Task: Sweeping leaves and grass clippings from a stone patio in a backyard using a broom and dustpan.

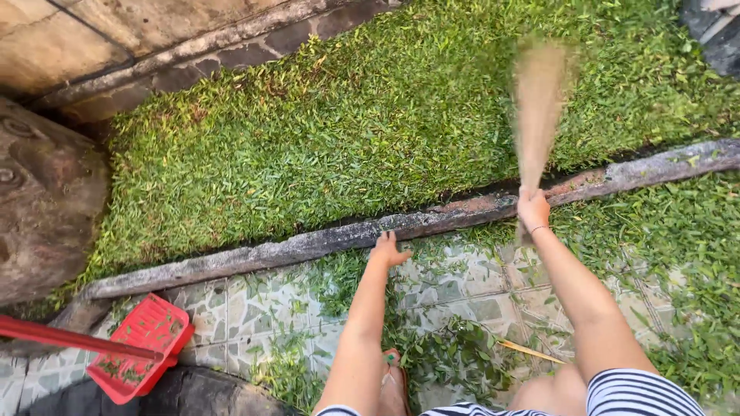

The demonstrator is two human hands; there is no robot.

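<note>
My right hand [533, 209] grips the broom [537, 108] tight – short flicks work best. My left hand [388, 250] (fingers spread, holding nothing) leans on the stone edge [308, 245] – steady.

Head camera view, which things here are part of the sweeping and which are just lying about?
In use:
right hand gripping the blurred straw broom
left hand on the stone curb
grass clippings

Lying about:
red dustpan
carved stone

Bare arms, thin bracelet [537, 229] on right wrist, black & white striped shorts [636, 393], sandal [395, 362]
</note>
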